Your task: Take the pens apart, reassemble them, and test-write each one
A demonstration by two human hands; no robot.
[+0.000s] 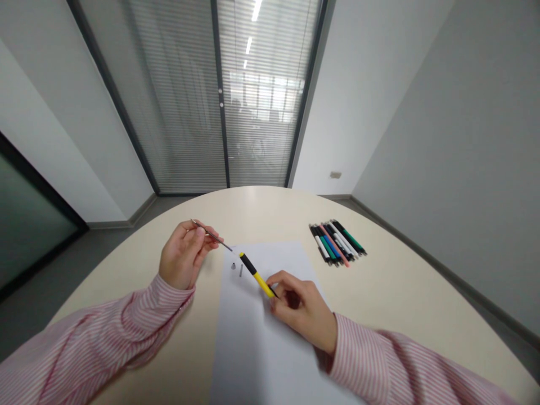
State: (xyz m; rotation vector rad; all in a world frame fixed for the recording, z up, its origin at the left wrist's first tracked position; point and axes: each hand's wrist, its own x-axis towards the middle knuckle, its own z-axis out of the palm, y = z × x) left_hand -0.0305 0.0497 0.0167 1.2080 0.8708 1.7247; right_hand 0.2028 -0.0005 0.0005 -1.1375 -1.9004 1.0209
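Observation:
Between thumb and fingers, my left hand (185,253) pinches a thin dark refill (215,236), its lower end pointing right and down. My right hand (301,306) grips a yellow and black pen barrel (256,275) near its lower right end. The barrel's upper left end is close to the refill's tip; whether they touch is too small to tell. A small dark conical piece (233,266) and a short thin piece, likely a spring (241,270), lie below on the white paper (248,349).
Several pens (337,242) in black, white, green, blue and pink lie side by side at the right of the round cream table (261,211). Behind the table stand a glass partition with blinds (181,112) and grey walls.

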